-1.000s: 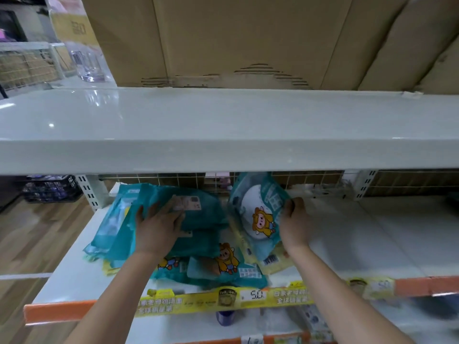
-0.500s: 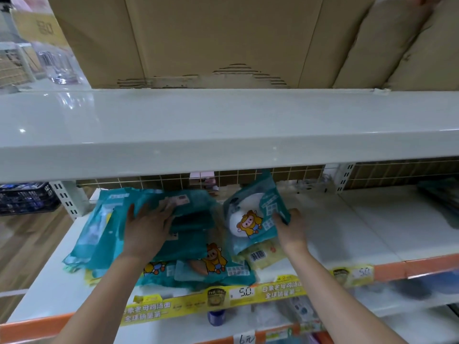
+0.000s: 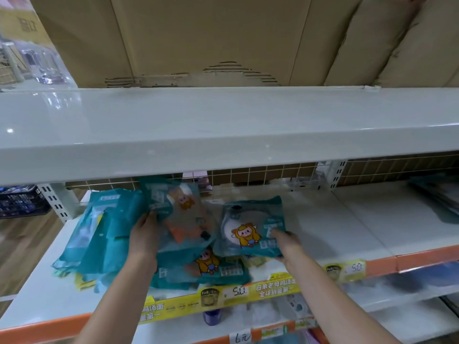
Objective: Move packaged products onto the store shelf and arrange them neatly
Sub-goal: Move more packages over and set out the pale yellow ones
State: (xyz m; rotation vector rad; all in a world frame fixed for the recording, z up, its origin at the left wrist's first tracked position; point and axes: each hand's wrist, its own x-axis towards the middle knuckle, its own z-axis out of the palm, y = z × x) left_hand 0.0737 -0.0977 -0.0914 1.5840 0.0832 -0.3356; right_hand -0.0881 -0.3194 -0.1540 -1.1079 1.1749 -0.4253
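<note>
Several teal packets with a cartoon figure lie in a loose pile (image 3: 99, 242) on the white middle shelf (image 3: 335, 224). My left hand (image 3: 145, 234) grips the left edge of one teal packet (image 3: 178, 207), which is raised and tilted above the pile. My right hand (image 3: 285, 244) holds the lower right corner of another teal packet (image 3: 248, 227) that lies face up to the right of the pile. More packets (image 3: 211, 266) lie flat beneath both, near the shelf's front edge.
A white upper shelf (image 3: 223, 135) overhangs the work area, with cardboard boxes (image 3: 198, 38) on it. A wire grid (image 3: 260, 172) backs the middle shelf. A yellow price strip (image 3: 223, 296) runs along the orange front edge. Dark packets (image 3: 437, 194) lie at the far right.
My left hand has lifted a packet off the pile and tipped it upright. My right hand has lowered its packet from standing to lying face up. The camera shifted slightly left.
</note>
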